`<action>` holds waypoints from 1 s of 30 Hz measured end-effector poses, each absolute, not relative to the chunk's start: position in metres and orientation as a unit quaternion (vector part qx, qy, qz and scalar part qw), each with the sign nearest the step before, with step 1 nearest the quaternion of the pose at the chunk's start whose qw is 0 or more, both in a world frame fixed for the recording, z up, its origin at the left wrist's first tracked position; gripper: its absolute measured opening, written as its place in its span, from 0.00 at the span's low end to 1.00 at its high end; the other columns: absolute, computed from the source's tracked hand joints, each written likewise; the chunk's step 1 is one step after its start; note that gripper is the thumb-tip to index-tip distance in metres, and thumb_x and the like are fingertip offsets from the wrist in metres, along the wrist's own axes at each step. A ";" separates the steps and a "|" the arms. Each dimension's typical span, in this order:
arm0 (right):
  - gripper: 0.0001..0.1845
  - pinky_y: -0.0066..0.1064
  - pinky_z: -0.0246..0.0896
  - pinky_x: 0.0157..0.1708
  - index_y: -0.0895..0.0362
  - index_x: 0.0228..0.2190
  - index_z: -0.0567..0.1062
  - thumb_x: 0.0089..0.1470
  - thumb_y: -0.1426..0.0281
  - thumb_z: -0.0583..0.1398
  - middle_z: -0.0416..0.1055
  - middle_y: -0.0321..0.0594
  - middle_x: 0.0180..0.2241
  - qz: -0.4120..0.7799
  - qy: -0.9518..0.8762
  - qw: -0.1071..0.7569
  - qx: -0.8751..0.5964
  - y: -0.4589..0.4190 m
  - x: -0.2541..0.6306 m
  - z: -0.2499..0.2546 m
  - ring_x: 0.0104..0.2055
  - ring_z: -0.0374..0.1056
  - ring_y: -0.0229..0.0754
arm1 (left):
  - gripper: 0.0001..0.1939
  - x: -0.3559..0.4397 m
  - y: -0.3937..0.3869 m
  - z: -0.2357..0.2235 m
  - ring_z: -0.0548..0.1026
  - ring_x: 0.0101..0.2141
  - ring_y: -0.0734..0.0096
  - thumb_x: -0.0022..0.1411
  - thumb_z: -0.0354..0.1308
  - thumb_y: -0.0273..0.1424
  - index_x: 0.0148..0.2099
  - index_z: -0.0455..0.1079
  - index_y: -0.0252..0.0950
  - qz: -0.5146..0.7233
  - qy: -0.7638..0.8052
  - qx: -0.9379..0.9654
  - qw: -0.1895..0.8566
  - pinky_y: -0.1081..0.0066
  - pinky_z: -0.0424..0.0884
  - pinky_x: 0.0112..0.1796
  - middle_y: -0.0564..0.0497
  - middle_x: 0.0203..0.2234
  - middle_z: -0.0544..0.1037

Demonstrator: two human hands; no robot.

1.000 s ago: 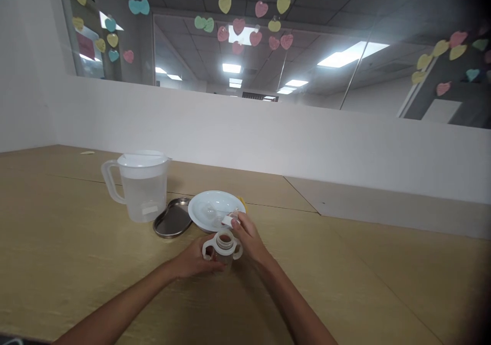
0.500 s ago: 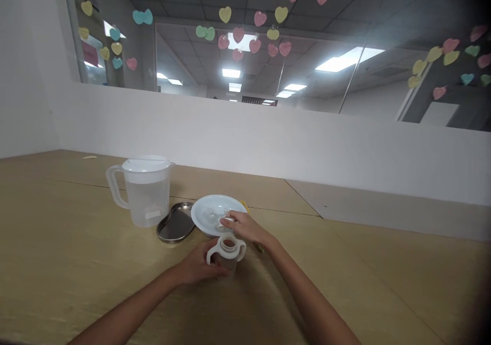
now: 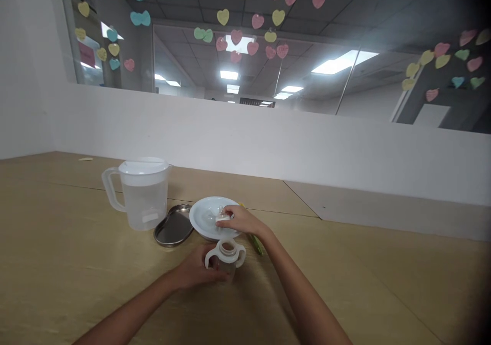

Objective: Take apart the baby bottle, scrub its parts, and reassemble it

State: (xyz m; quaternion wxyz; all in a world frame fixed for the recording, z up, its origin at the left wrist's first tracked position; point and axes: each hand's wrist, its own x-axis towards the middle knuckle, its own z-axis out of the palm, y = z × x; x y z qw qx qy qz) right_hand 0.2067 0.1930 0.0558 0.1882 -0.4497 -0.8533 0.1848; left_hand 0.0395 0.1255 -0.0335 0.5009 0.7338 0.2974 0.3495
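Note:
My left hand [image 3: 197, 267] is closed round a baby bottle [image 3: 227, 249] with a white two-handled collar. The bottle is upright and its mouth is uncovered. Pinched in my right hand [image 3: 243, 220] is a bottle nipple [image 3: 221, 217] with a white ring, held over the white bowl [image 3: 197, 223]. Inside the bowl lies something small and clear that I cannot make out. A thin green and yellow item [image 3: 256, 245] is partly hidden beneath my right wrist.
Left of the bowl lies a steel kidney dish [image 3: 174, 228]. Behind it stands a lidded translucent pitcher [image 3: 144, 196], its handle facing left. A white wall [image 3: 230, 135] with a window above borders the wooden table [image 3: 95, 263].
My right hand has moved slightly up and left with the nipple, which now shows more clearly over the bowl. My left hand still holds the bottle. The view has shifted a little.

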 end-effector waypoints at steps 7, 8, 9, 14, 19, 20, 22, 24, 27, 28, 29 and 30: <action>0.12 0.25 0.53 0.31 0.59 0.31 0.72 0.44 0.64 0.64 0.68 0.34 0.29 0.155 -0.850 0.262 -0.430 0.201 0.214 0.055 0.31 0.61 0.36 | 0.24 0.038 0.123 -0.029 0.61 0.26 0.76 0.46 0.66 0.38 0.44 0.69 0.32 0.339 0.295 0.732 0.512 0.75 0.59 0.27 0.54 0.25 0.68; 0.12 0.25 0.53 0.31 0.59 0.32 0.73 0.44 0.66 0.64 0.68 0.35 0.30 0.150 -0.849 0.259 -0.435 0.203 0.215 0.053 0.31 0.62 0.37 | 0.23 0.038 0.122 -0.029 0.61 0.26 0.76 0.46 0.66 0.38 0.44 0.70 0.32 0.339 0.301 0.731 0.510 0.76 0.58 0.27 0.54 0.25 0.68; 0.13 0.26 0.54 0.32 0.59 0.32 0.73 0.43 0.67 0.65 0.69 0.35 0.30 0.145 -0.849 0.252 -0.442 0.205 0.214 0.050 0.32 0.62 0.37 | 0.23 0.038 0.122 -0.029 0.61 0.26 0.76 0.46 0.66 0.38 0.43 0.70 0.32 0.338 0.305 0.730 0.511 0.76 0.58 0.27 0.54 0.25 0.68; 0.17 0.29 0.55 0.38 0.61 0.37 0.72 0.42 0.70 0.66 0.70 0.42 0.37 0.084 -0.838 0.227 -0.488 0.213 0.213 0.037 0.38 0.64 0.41 | 0.21 0.038 0.122 -0.029 0.61 0.26 0.76 0.47 0.65 0.36 0.43 0.70 0.33 0.335 0.296 0.724 0.525 0.75 0.59 0.28 0.54 0.26 0.68; 0.13 0.28 0.54 0.35 0.62 0.33 0.71 0.43 0.71 0.65 0.69 0.43 0.35 0.066 -0.825 0.236 -0.509 0.215 0.216 0.039 0.35 0.63 0.40 | 0.21 0.038 0.120 -0.027 0.61 0.26 0.76 0.47 0.65 0.37 0.42 0.70 0.32 0.337 0.296 0.727 0.520 0.75 0.58 0.27 0.54 0.25 0.68; 0.12 0.27 0.54 0.34 0.61 0.31 0.71 0.43 0.71 0.65 0.69 0.41 0.33 0.075 -0.822 0.242 -0.510 0.215 0.217 0.040 0.34 0.63 0.39 | 0.21 0.038 0.120 -0.026 0.62 0.26 0.76 0.47 0.65 0.37 0.42 0.70 0.32 0.336 0.295 0.726 0.523 0.75 0.58 0.27 0.54 0.25 0.68; 0.11 0.26 0.53 0.32 0.61 0.29 0.70 0.42 0.71 0.65 0.69 0.38 0.29 0.092 -0.814 0.259 -0.511 0.216 0.219 0.041 0.31 0.62 0.38 | 0.22 0.038 0.120 -0.027 0.62 0.26 0.76 0.46 0.66 0.37 0.42 0.70 0.32 0.336 0.293 0.723 0.528 0.75 0.58 0.27 0.54 0.25 0.68; 0.12 0.26 0.53 0.30 0.60 0.29 0.70 0.41 0.71 0.66 0.68 0.36 0.28 0.108 -0.805 0.283 -0.510 0.217 0.220 0.042 0.30 0.61 0.37 | 0.22 0.038 0.121 -0.028 0.61 0.25 0.77 0.46 0.66 0.37 0.43 0.69 0.31 0.337 0.288 0.722 0.532 0.75 0.58 0.26 0.53 0.25 0.68; 0.14 0.26 0.54 0.30 0.60 0.30 0.70 0.40 0.69 0.67 0.68 0.35 0.28 0.129 -0.794 0.322 -0.499 0.217 0.221 0.044 0.29 0.61 0.37 | 0.22 0.038 0.122 -0.029 0.61 0.25 0.77 0.46 0.66 0.37 0.42 0.69 0.31 0.337 0.295 0.724 0.525 0.75 0.58 0.26 0.54 0.24 0.67; 0.15 0.26 0.54 0.30 0.59 0.31 0.70 0.40 0.68 0.67 0.67 0.35 0.28 0.134 -0.790 0.336 -0.495 0.217 0.220 0.045 0.29 0.61 0.36 | 0.22 0.038 0.122 -0.029 0.61 0.25 0.77 0.46 0.66 0.37 0.42 0.69 0.31 0.335 0.299 0.724 0.523 0.75 0.58 0.26 0.54 0.24 0.67; 0.15 0.26 0.54 0.30 0.59 0.31 0.70 0.40 0.67 0.67 0.67 0.35 0.28 0.138 -0.785 0.351 -0.491 0.216 0.220 0.047 0.29 0.61 0.36 | 0.22 0.038 0.122 -0.029 0.61 0.25 0.77 0.46 0.66 0.37 0.42 0.69 0.31 0.333 0.302 0.724 0.523 0.75 0.58 0.27 0.53 0.24 0.67; 0.16 0.26 0.54 0.29 0.59 0.32 0.70 0.40 0.67 0.67 0.67 0.34 0.28 0.140 -0.780 0.367 -0.488 0.215 0.220 0.049 0.29 0.61 0.36 | 0.22 0.038 0.122 -0.029 0.61 0.26 0.76 0.46 0.66 0.37 0.42 0.69 0.31 0.333 0.303 0.725 0.522 0.75 0.58 0.27 0.53 0.25 0.67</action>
